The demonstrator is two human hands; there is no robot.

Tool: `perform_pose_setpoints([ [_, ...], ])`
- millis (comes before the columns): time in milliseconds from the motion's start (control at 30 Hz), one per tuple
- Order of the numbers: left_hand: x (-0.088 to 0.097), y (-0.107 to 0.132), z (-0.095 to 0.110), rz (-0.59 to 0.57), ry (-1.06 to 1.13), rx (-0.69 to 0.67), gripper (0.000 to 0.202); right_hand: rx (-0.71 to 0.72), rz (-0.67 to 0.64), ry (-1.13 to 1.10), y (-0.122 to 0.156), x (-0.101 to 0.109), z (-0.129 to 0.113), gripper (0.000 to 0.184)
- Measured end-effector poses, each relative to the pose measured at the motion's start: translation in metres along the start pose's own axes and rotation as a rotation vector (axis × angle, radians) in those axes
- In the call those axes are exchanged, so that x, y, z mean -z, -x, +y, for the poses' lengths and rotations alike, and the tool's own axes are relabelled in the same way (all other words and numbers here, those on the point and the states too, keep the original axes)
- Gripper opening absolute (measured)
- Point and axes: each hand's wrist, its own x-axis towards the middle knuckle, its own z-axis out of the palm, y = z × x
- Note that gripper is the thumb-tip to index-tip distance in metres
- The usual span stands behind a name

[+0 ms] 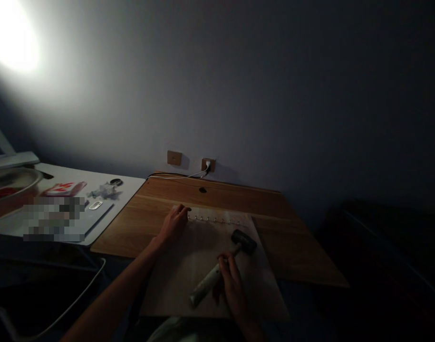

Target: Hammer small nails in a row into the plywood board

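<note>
I monitor both hands through the head camera. The hammer (210, 278) is over the near half of the pale board (181, 273), set diagonally: dark head (243, 241) to the far right, pale handle (202, 288) running to the near left. Contact between hammer and board cannot be confirmed. The board lies on the wooden counter (295, 251) and overhangs its near edge.

Right hand (231, 281): the fingers are wrapped about the handle on the part nearer the head; the butt end is free.

Left hand (176, 219): placed at the far left corner of the board, beside the left end of a row of small shiny pins (215, 220). I cannot tell whether its fingers grip a pin or merely rest there. The exact form of the pins is too small to determine.

Handling notes. I judge the hammer stiff, robust and head-heavy. The present hold should give control at reduced leverage; a hold nearer the butt should give more force and less precision. The handle may be slippery if its surface is smooth, so a full wrap is preferable to a pinch. The board appears rigid; brace it flat at a corner, clear of the pins. The pins are probably light and easily tilted; hold them low on the shank.
</note>
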Motion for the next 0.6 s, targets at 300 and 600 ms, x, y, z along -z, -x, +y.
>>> perform_pose_setpoints([
  [300,0.027,0.022,0.02,-0.024,0.155,0.073,0.023,-0.132,-0.27,0.118,-0.005,-0.003,-0.018,0.032],
  [600,0.076,0.082,0.013,-0.126,0.109,-0.044,0.028,0.193,-0.117,0.316,0.016,0.03,-0.016,0.037],
])
